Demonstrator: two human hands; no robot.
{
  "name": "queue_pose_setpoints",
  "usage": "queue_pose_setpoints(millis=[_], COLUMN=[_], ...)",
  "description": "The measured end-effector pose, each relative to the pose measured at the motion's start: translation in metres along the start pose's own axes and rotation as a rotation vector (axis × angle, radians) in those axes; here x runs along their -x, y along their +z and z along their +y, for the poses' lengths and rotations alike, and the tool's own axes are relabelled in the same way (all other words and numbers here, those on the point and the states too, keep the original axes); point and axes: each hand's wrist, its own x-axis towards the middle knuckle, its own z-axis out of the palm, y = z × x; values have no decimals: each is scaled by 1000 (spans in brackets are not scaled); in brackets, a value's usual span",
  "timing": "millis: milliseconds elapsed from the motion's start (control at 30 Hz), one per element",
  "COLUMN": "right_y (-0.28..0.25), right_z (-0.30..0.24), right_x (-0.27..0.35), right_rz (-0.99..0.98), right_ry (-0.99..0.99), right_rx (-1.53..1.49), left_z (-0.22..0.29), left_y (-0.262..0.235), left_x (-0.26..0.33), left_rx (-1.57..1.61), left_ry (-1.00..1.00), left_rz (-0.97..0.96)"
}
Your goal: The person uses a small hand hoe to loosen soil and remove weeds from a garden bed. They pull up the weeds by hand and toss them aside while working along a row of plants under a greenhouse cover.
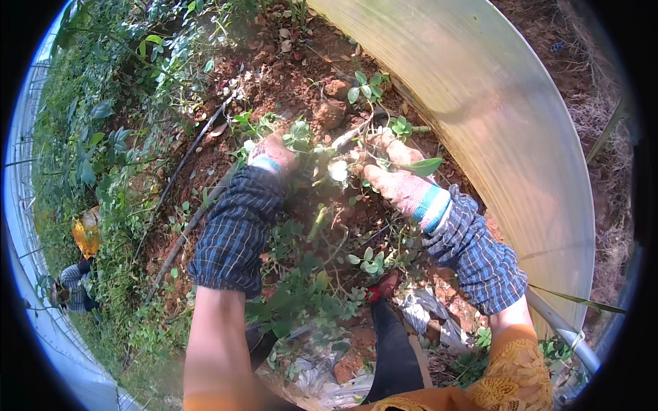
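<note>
Both my hands wear soiled, light-coloured work gloves with blue cuffs, and dark plaid sleeve covers reach up my forearms. My left hand [275, 153] is closed low among green leaves [299, 133]; the leaves hide its fingertips and whatever they hold. To its right, my right hand [399, 183] has its fingers curled round a thin leafy plant stem [370, 125]. One long green leaf [425, 166] sticks out beside that glove. A pale, thicker stem [345, 139] slants between the hands, where bright sunlight washes out detail. A cut green stalk [318, 223] stands below them.
A curved translucent plastic sheet [528, 130] walls off the right side. Dark thin hoses [179, 168] run along the reddish soil on the left, beside dense greenery [89, 147]. Another person [72, 286] is at far left near a yellow bag [87, 233]. Crumpled plastic film [428, 312] lies near my leg.
</note>
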Motion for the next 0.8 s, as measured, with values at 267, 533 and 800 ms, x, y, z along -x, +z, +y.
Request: queue_pose_setpoints(millis=[267,533,800], right_y=[145,149,-56], right_z=[-48,-89,130], right_x=[9,97,148], right_rz=[-68,-487,270], right_ry=[-531,-562,441], right_rx=[749,802,777], left_z=[-100,-148,-135], left_y=[-28,-25,-31], left_x=[133,212,326], left_rx=[806,1230,1662], left_ry=[588,0,219], left_rz=[257,544,223])
